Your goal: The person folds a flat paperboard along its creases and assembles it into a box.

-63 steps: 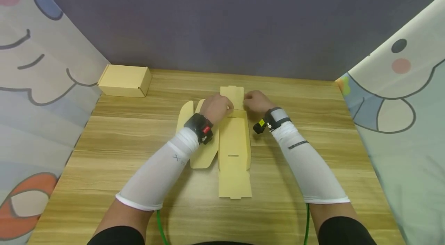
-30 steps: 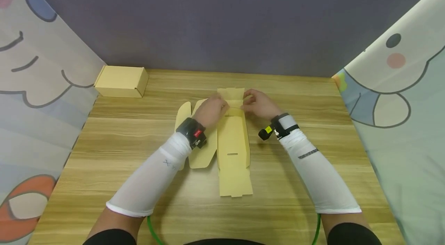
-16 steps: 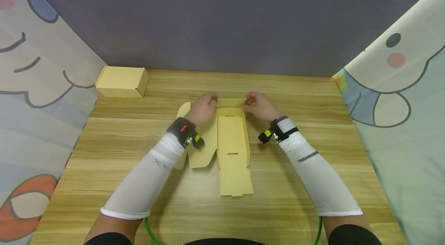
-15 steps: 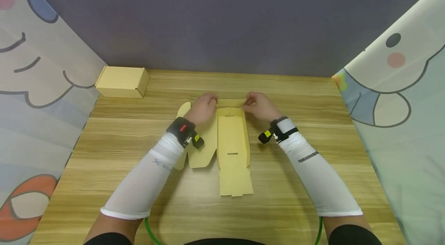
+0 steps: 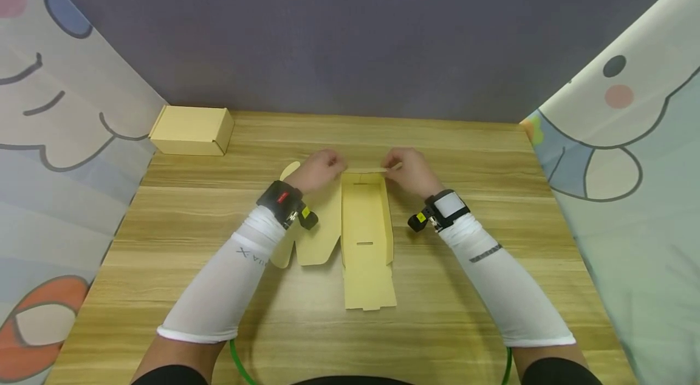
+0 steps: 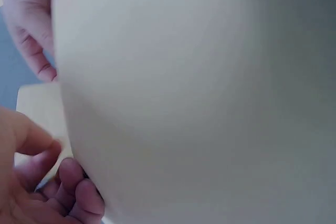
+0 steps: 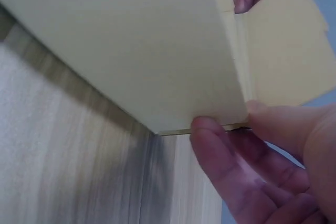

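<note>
A yellowish cardboard box [image 5: 367,221], partly folded, lies lengthwise before me, its right side wall raised. The lid panel [image 5: 319,242] spreads flat to the left and the near end flap [image 5: 370,291] lies flat. At the far end, the end flap [image 5: 364,170] appears nearly edge-on in the head view; in the right wrist view the flap [image 7: 294,51] leans over the end wall. My left hand [image 5: 316,170] pinches the far left corner, thumb and fingers at the cardboard's edge. My right hand [image 5: 412,173] grips the far right corner, index finger on the outside wall.
A closed cardboard box [image 5: 191,130] stands at the back left of the wooden table [image 5: 465,148]. A dark wall panel [image 5: 350,33] rises behind the table, with cartoon-printed sheets [image 5: 629,172] on both sides. Green cables [image 5: 240,361] run from under the sleeves.
The far end flap, first stretched away flat, has tilted up toward me and now shows only a narrow edge. My left hand has shifted left, from over the box to its far left corner.
</note>
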Available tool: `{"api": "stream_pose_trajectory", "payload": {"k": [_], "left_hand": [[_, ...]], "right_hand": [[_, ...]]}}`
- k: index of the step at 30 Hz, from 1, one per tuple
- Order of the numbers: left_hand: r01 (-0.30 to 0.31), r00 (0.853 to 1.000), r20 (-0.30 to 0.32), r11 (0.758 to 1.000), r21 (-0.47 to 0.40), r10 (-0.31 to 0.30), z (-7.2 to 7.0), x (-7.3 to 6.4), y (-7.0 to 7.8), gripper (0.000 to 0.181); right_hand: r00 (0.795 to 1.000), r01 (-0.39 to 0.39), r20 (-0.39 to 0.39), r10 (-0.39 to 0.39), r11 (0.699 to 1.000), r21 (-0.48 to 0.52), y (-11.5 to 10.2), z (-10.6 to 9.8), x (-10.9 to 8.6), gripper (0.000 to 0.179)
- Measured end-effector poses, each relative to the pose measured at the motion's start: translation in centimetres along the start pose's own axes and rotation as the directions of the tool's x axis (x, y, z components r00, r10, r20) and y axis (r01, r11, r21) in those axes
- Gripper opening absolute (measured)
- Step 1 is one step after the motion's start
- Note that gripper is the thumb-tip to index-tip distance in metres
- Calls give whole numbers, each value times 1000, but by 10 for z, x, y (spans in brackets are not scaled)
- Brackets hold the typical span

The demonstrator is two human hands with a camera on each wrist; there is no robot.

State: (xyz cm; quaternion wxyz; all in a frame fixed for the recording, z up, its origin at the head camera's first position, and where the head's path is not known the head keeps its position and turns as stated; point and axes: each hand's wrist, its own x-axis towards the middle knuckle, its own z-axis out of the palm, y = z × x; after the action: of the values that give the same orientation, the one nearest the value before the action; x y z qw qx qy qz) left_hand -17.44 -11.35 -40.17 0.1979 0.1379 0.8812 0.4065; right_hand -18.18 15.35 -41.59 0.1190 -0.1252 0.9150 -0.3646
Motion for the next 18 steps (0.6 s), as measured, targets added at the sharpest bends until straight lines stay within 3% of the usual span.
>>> {"api": "stream_pose_trajectory", "payload": {"k": [7, 13, 18], "left_hand": [[-25, 999, 32, 999, 39, 23, 0, 5, -5, 33], [-15, 1000, 21, 996, 91, 14, 5, 15, -12, 33], [-7, 1000, 7, 994, 108, 6, 9, 14, -6, 31]], "right_hand": [[999, -9, 44, 8, 1000, 30, 3, -5, -3, 26], [997, -14, 78, 10, 998, 54, -4, -8, -4, 40], [993, 9, 114, -9, 1000, 3, -8, -6, -3, 46]]}}
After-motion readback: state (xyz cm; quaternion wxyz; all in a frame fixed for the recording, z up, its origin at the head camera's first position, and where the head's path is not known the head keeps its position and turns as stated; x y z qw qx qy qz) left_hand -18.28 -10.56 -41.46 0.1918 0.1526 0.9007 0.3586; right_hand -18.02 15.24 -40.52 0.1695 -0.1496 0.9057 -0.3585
